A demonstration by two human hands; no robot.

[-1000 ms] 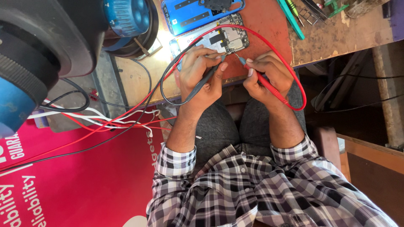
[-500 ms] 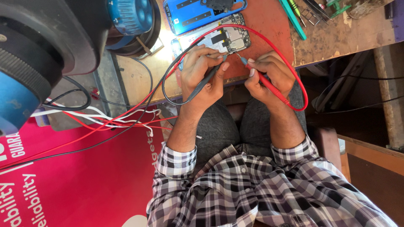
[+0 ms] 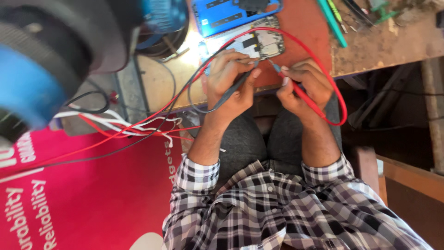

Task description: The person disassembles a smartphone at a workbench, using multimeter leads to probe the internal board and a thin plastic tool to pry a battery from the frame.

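Checked cloth of the person's sleeves is lying nearest the camera, with grey trousers just beyond. Farther out, the left hand (image 3: 229,85) is pinching the black probe (image 3: 233,90) like a pen, its thin black lead (image 3: 194,99) looping near the table (image 3: 379,48) edge. The right hand (image 3: 303,85) is gripping the red probe (image 3: 300,95) the same way, its red lead (image 3: 340,104) arching round to the right. Both tips are pointing at the opened phone (image 3: 256,44) lying on the red mat (image 3: 307,28). The probes are probably light and stiff, best held along their insulated barrels; the bare board looks fragile, so it wants touching lightly. A blue panel (image 3: 226,16) is lying beyond.
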